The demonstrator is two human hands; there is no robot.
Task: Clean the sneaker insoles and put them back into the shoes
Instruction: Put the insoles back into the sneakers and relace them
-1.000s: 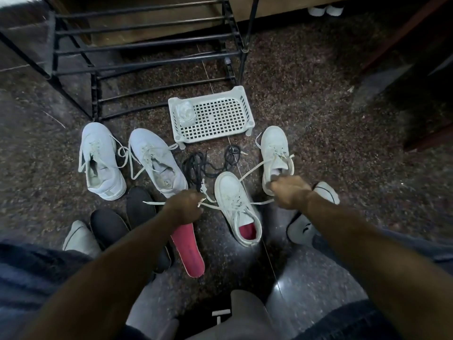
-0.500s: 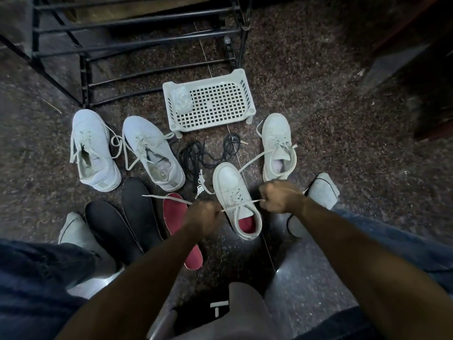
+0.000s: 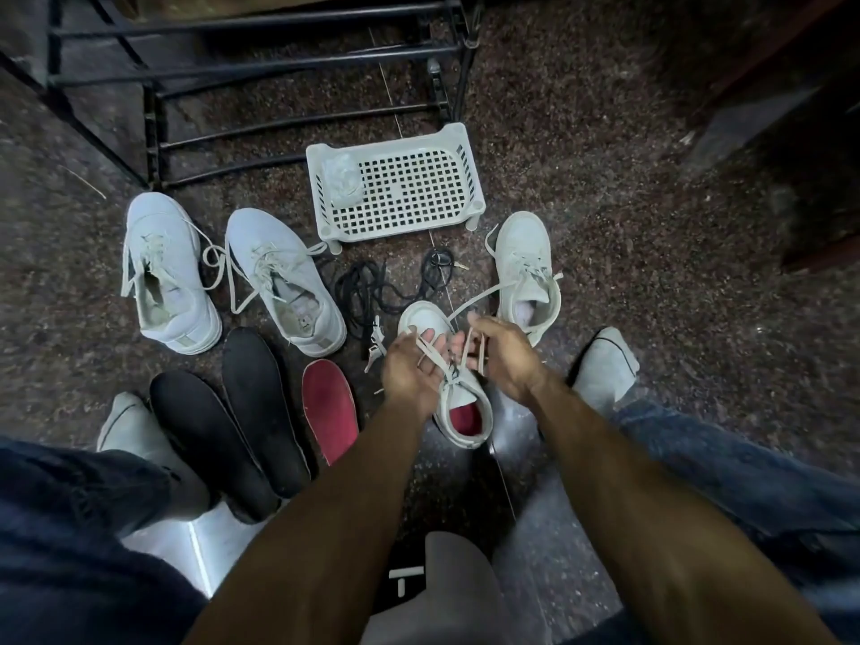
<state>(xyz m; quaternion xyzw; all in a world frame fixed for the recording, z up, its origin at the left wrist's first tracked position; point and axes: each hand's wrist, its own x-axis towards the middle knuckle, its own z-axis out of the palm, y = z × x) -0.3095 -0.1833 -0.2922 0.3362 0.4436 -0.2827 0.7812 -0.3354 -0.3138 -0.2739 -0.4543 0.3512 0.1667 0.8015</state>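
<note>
Hands have come in from wide apart & now meet over the near sneaker, centre frame, toe pointing to the top, red insole in the heel. Left hand & right hand pinch its laces w/ fingers half spread. Spare red insole lies just left, same axis, nearer the left hand.

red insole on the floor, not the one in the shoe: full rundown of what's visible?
The red insole lies flat on the speckled floor, red face up, with a thin pale edge; the material looks like fabric over foam. Its toe end points away from the person, and its heel end is hidden under the left forearm. It sits between a black insole and the near white sneaker. Neither hand touches it. Whether it touches the black insole is unclear.
</note>
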